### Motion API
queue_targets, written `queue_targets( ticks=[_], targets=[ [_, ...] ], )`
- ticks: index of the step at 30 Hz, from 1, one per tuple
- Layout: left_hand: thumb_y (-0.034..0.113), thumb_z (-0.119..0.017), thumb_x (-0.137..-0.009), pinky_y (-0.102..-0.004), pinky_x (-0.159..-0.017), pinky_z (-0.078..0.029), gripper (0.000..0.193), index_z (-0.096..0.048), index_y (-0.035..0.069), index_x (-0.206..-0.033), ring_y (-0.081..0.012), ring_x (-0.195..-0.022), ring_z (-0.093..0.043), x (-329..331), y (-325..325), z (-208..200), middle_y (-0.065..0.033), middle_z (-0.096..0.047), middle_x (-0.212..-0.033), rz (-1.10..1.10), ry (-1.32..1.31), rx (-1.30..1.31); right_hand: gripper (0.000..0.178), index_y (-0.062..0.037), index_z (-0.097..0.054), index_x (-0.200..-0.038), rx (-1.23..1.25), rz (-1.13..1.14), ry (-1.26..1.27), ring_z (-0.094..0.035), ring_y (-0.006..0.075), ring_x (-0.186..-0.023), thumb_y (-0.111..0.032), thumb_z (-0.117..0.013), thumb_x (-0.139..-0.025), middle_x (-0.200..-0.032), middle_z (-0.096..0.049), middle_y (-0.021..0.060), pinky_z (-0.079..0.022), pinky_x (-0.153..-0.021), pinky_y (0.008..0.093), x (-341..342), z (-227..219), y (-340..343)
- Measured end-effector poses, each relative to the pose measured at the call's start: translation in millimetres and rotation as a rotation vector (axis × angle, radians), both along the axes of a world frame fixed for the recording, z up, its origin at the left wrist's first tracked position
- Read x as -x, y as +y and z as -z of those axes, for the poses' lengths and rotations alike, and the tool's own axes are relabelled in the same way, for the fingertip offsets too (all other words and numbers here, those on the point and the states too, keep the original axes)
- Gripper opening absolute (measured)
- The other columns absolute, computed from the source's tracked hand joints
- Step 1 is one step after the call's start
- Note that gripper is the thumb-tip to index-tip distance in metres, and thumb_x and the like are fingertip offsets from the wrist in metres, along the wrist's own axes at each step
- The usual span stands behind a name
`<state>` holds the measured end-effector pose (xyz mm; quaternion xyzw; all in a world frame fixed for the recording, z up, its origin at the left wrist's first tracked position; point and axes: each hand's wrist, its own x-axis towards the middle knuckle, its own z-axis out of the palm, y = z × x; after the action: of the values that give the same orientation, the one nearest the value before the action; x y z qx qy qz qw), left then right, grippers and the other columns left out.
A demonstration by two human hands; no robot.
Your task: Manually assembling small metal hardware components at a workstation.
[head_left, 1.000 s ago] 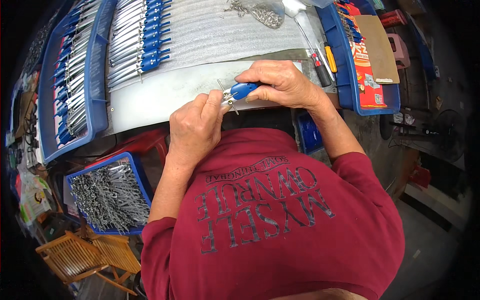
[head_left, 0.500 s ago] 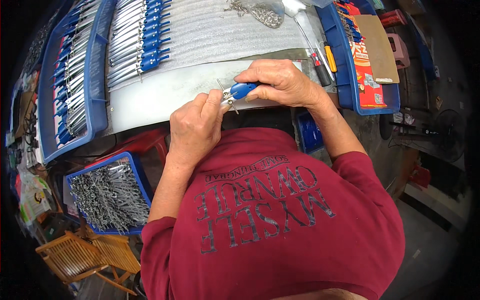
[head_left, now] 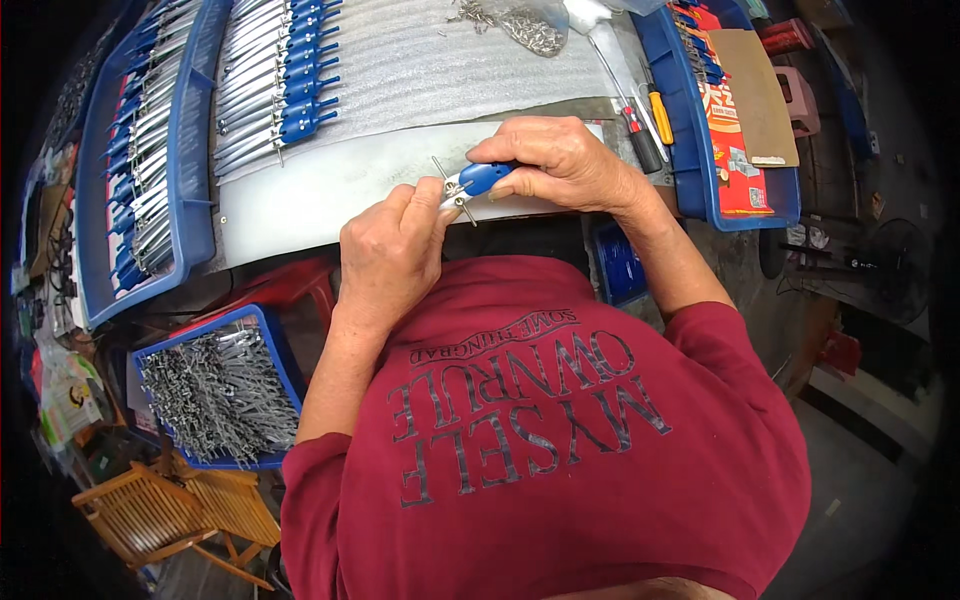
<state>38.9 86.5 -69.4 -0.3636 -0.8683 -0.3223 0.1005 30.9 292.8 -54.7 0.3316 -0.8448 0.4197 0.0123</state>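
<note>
Over the near edge of the white work board (head_left: 300,205), I hold a drawing compass with a blue plastic head (head_left: 484,178) and a thin metal cross rod (head_left: 440,166). My left hand (head_left: 395,235) is closed around its silver legs, which are mostly hidden inside the fist. The thumb and fingers of my right hand (head_left: 560,165) pinch the blue head from the other side. Between the hands, the joint and the rod stay visible. Similar compasses (head_left: 295,120) lie in a row on the foam sheet (head_left: 420,80), beyond my left hand.
A long blue tray (head_left: 195,190) of compasses stands at the left, another blue tray (head_left: 712,195) at the right. Screwdrivers (head_left: 660,118) and a bag of small screws (head_left: 535,30) lie on the table. Below left are a bin of metal parts (head_left: 220,390) and a wooden chair (head_left: 135,515).
Both hands keep their hold on the compass. They have shifted only very slightly, with the blue head a touch further left.
</note>
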Motion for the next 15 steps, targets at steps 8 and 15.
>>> queue_targets(
  ticks=[8,15],
  targets=[
    [0.012,-0.059,-0.070,-0.0319,-0.041,-0.038,0.022,-0.048,0.005,-0.087,-0.0223,-0.047,-0.048,2.6,1.2,4.2,-0.0070,-0.044,-0.060,-0.006,0.000,-0.029,0.032,-0.0019,-0.055,-0.095,-0.017,0.025,-0.063,-0.054,0.0213,-0.068,-0.020,-0.062,-0.069,-0.075,-0.055,0.0094,-0.043,-0.060,0.0293,1.0,-0.8,0.7],
    [0.012,-0.059,-0.070,-0.0323,-0.042,-0.038,0.020,-0.048,0.005,-0.086,-0.0228,-0.047,-0.049,5.8,0.6,6.9,-0.0071,-0.044,-0.060,-0.025,-0.010,-0.002,0.044,-0.0013,-0.053,-0.103,0.019,0.124,-0.212,-0.050,0.0114,-0.066,-0.018,-0.066,-0.064,-0.078,-0.053,0.0051,-0.041,-0.059,0.0230,-1.0,-0.8,9.2]
  ],
)
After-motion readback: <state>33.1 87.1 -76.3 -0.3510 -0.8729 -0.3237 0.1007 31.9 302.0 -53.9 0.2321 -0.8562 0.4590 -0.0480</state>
